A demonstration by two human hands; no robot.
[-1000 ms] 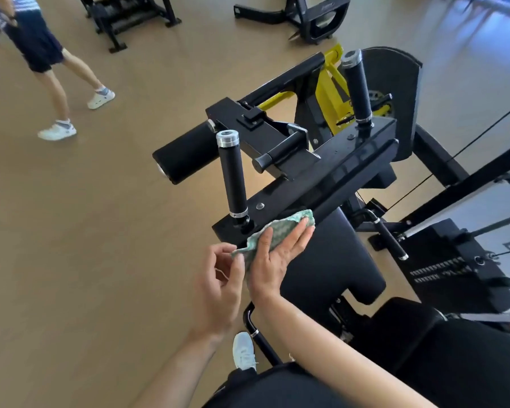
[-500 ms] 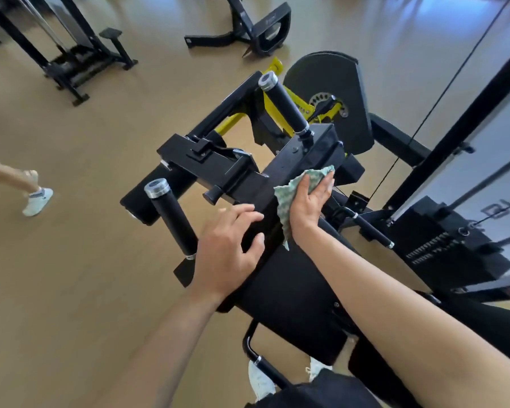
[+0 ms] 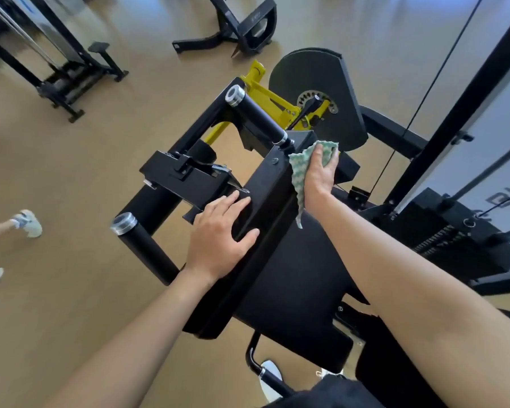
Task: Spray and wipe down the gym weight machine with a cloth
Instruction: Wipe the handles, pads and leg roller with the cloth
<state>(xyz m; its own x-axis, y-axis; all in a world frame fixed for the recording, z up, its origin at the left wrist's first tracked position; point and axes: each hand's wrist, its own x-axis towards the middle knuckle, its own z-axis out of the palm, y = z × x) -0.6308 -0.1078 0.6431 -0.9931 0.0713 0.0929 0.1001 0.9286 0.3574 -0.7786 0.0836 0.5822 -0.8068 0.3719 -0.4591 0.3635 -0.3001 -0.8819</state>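
The black weight machine's crossbar [image 3: 265,201] runs from lower left to upper right, with one upright handle [image 3: 147,248] near me and another handle [image 3: 256,116] at the far end. My right hand [image 3: 320,172] presses a green-and-white patterned cloth [image 3: 299,172] flat against the far end of the crossbar, just below the far handle's base; a tail of cloth hangs down. My left hand [image 3: 218,237] rests flat, fingers straight, on the middle of the crossbar. No spray bottle is in view.
A yellow lever arm [image 3: 265,95] and a black round cover [image 3: 315,92] stand behind the crossbar. The weight stack [image 3: 460,237] and a cable are at the right. Other machines [image 3: 65,75] stand at the back left. Another person's shoes [image 3: 30,222] are at the left edge.
My right hand has slid the cloth along the crossbar from the near end to the far end. My left hand let go of the cloth and now lies flat on the bar.
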